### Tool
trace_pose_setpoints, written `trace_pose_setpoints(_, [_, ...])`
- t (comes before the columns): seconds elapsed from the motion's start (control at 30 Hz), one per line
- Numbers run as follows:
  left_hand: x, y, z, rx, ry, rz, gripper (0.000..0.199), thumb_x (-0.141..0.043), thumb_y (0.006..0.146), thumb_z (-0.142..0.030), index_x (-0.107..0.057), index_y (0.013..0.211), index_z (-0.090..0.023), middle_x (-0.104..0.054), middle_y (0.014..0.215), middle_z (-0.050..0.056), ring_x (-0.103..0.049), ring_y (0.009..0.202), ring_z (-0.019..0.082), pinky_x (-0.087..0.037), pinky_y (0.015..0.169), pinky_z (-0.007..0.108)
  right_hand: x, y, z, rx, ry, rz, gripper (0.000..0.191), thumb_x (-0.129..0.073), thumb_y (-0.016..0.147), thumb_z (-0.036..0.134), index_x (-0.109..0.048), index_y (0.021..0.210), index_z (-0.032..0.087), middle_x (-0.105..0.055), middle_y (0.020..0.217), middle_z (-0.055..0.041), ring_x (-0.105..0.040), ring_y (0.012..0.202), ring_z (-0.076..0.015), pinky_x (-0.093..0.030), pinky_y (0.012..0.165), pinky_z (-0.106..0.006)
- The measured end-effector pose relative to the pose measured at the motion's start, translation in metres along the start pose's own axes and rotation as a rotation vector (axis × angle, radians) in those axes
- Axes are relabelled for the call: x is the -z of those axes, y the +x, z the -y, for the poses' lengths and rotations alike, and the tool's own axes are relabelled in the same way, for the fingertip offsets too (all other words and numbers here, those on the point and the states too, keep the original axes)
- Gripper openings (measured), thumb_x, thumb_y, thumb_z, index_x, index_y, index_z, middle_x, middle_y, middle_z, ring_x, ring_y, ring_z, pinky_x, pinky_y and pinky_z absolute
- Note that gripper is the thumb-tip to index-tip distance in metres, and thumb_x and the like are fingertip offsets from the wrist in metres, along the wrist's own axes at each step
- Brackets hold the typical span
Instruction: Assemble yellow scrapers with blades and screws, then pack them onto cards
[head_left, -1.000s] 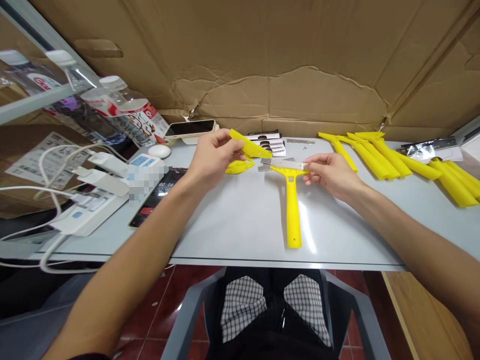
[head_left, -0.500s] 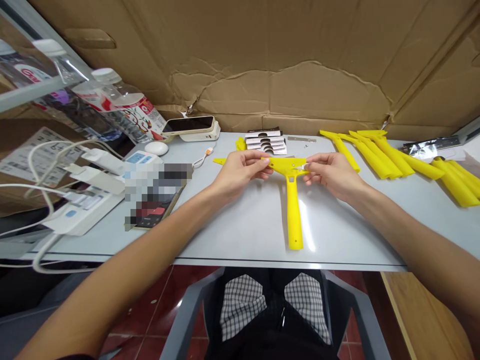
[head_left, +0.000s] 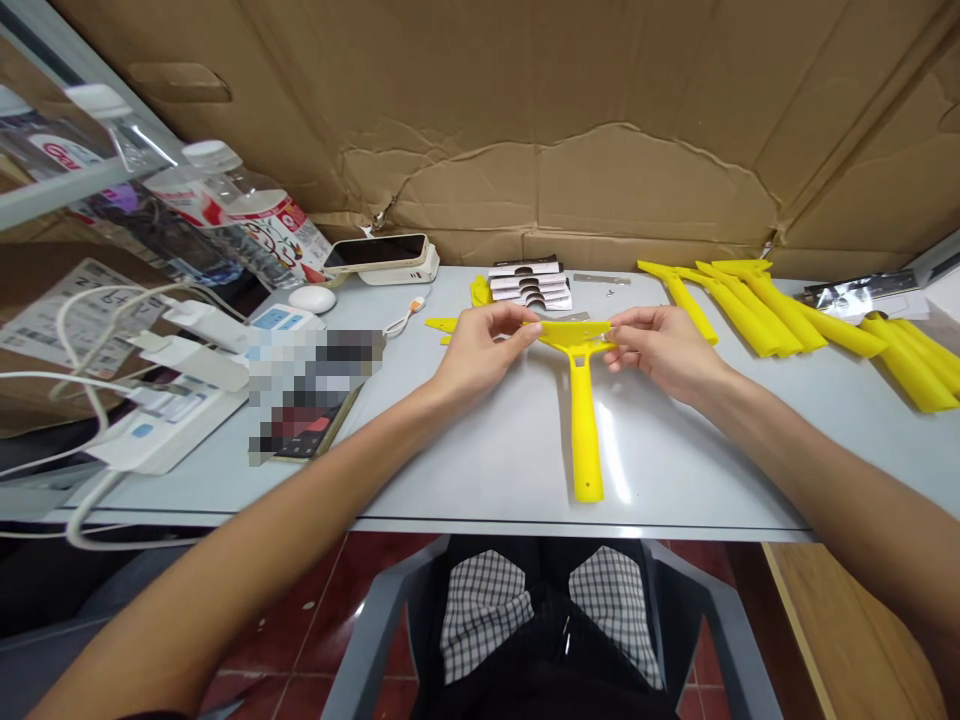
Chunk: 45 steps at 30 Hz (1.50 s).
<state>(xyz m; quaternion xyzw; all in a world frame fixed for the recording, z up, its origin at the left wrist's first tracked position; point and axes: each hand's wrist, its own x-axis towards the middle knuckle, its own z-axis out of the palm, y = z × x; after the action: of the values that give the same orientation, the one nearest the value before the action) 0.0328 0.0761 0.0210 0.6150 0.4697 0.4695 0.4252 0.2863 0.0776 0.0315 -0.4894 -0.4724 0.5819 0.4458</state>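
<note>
A yellow plastic scraper (head_left: 586, 430) with a T-shaped head lies over the tabletop, its handle pointing toward me. My left hand (head_left: 491, 350) pinches the left part of the head between thumb and fingers. At the head's right end, my right hand (head_left: 660, 345) is closed, its fingertips around a small silvery metal piece (head_left: 599, 337) against the head. How firmly those fingers also grip the plastic is hidden. Behind the head lies a thin metal blade (head_left: 577, 317). Another yellow piece (head_left: 440, 325) sticks out left of my left hand.
Several yellow scraper handles (head_left: 750, 310) lie at the right. Blade packets (head_left: 529, 285) and a metal strip (head_left: 600, 279) with tiny parts (head_left: 610, 293) lie at the back. Left are a phone (head_left: 319, 430), a power strip (head_left: 161, 430), cables and bottles (head_left: 270, 235). Cardboard (head_left: 540, 100) walls the rear.
The scraper's head has tilted slightly, and the blade behind it shows more. Both hands keep nearly the same place; the silvery piece shows less beside my right fingertips.
</note>
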Motion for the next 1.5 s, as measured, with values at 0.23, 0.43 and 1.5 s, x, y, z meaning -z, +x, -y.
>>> trace_pose_setpoints(0.23, [0.006,0.003,0.001,0.173,-0.209,0.144,0.036,-0.096,0.076,-0.048,-0.086,0.090,-0.016,-0.069,0.147,0.019,-0.070,0.122,0.030,-0.059,0.098,0.044,-0.002,-0.002,-0.003,0.037,0.007,0.047,0.008,-0.085,0.079,0.012,-0.078,0.082,0.015,-0.079,0.086,-0.0088,-0.072,0.060,-0.0142,-0.066,0.062,-0.028])
trace_pose_setpoints(0.43, [0.006,0.000,-0.007,0.228,-0.219,0.175,0.027,-0.097,0.074,-0.035,-0.086,0.084,-0.013,-0.069,0.149,0.020,-0.073,0.115,0.028,-0.060,0.105,0.049,-0.003,-0.002,0.000,0.028,-0.003,0.038,0.009,-0.083,0.079,0.008,-0.078,0.083,0.013,-0.079,0.080,-0.0089,-0.072,0.059,-0.0147,-0.064,0.061,-0.027])
trace_pose_setpoints(1.5, [0.029,0.009,-0.019,-0.006,0.127,0.233,0.034,-0.090,0.081,-0.053,-0.084,0.086,-0.019,-0.079,0.086,0.006,-0.064,0.077,0.017,-0.051,0.075,0.030,-0.005,-0.006,0.000,-0.003,-0.032,0.059,0.007,-0.079,0.085,0.009,-0.080,0.088,0.015,-0.079,0.075,-0.0087,-0.075,0.061,-0.0153,-0.065,0.060,-0.025])
